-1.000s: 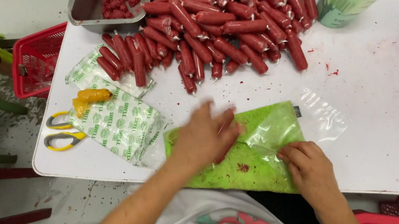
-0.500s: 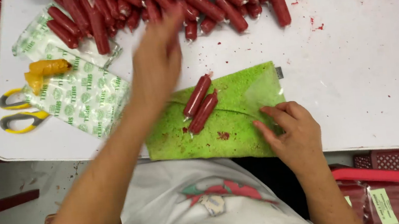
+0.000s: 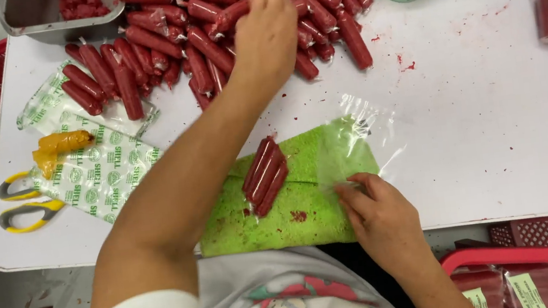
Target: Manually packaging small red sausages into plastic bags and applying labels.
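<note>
While reaching far across the white table point(image 3: 490, 115) in the head view, curls the left hand point(image 3: 265, 34) down over the pile of red sausages point(image 3: 203, 17), fingers bunched together and knuckles toward the camera; cannot tell whether clamped on 1 sausage or only touching. Pins the clear bag point(image 3: 355, 138) with the right hand point(image 3: 377, 214), thumb and fingertips pinched on its near edge, over the green mat point(image 3: 307, 205) at the table's near side. Shows 3 sausages point(image 3: 264, 174) side by side at the mat's left part, long axes running from lower left to upper right, roughly toward the pile; hard to tell whether inside the film or on it. Puts the pile directly beneath the left hand and well apart from the right, up and away from the bag. Leaves printed bags point(image 3: 100, 170) and yellow-handled scissors point(image 3: 25, 203) at the left, a metal tray point(image 3: 32, 23) at the far corner.
</note>
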